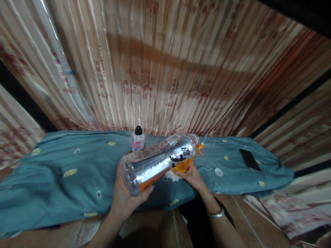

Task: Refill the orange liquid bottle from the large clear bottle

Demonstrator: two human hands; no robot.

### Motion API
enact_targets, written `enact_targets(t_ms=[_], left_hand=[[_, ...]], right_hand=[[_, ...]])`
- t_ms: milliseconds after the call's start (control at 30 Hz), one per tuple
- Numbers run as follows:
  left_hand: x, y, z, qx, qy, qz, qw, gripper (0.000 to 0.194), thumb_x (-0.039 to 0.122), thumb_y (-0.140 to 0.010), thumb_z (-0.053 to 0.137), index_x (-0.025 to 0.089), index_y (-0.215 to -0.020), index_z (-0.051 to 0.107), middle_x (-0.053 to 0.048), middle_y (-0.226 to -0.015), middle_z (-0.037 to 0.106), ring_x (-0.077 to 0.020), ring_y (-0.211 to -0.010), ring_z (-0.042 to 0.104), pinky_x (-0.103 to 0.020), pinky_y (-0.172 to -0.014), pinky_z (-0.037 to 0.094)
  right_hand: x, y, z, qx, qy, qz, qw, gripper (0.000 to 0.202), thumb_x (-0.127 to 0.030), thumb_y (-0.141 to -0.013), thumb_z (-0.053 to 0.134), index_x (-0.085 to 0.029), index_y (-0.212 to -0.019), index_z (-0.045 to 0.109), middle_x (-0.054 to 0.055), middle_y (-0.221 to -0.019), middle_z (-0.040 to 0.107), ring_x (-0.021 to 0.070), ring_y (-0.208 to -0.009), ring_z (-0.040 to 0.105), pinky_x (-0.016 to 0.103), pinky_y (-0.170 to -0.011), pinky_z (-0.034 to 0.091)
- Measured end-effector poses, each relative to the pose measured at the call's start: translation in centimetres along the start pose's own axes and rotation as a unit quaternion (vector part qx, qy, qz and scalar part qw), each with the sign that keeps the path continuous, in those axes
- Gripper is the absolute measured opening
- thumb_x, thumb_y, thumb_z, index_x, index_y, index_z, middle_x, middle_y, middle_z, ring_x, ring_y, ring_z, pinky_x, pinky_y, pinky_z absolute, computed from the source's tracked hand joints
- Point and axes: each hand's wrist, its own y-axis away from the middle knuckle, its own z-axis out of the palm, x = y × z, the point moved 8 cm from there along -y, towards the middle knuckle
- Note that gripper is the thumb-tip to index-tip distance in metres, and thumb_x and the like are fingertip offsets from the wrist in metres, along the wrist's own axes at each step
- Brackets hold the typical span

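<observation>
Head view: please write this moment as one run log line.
left hand: holds tilted bottle base | right hand: holds orange bottle | small bottle: upright behind | phone: right, on cloth

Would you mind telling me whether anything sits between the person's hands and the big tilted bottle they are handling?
Nothing does. The left hand already grips the base of the large clear bottle, and the right hand holds it near the orange cap end. The small black-capped bottle stands behind it on the blue cloth, apart from both hands.
</observation>
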Motion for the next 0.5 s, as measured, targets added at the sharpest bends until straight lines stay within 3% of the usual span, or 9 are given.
enact_targets(t_ms=[167,500], left_hand=[[0.0,0.2,0.0,-0.018,-0.010,0.009,1.000,0.052,0.043,-0.060,0.093,0.027,-0.096,0.059,-0.001,-0.084,0.068,-0.0326,-0.096,0.078,-0.055,-0.104,0.062],[0.0,0.2,-0.2,0.003,-0.009,0.026,1.000,0.050,0.041,-0.060,0.093,0.025,-0.093,0.060,0.001,-0.080,0.068,-0.0319,-0.094,0.079,-0.053,-0.098,0.065]], right_hand=[[-0.3,0.2,-0.1,0.002,0.004,0.013,1.000,0.076,-0.049,-0.056,0.093,-0.025,-0.117,0.056,0.008,-0.106,0.082,0.0388,-0.102,0.078,0.060,-0.100,0.060],[-1.2,0.3,0.1,-0.006,-0.021,0.000,1.000,0.073,-0.044,-0.056,0.092,-0.024,-0.118,0.059,0.007,-0.106,0.081,0.0365,-0.101,0.078,0.055,-0.097,0.062]])
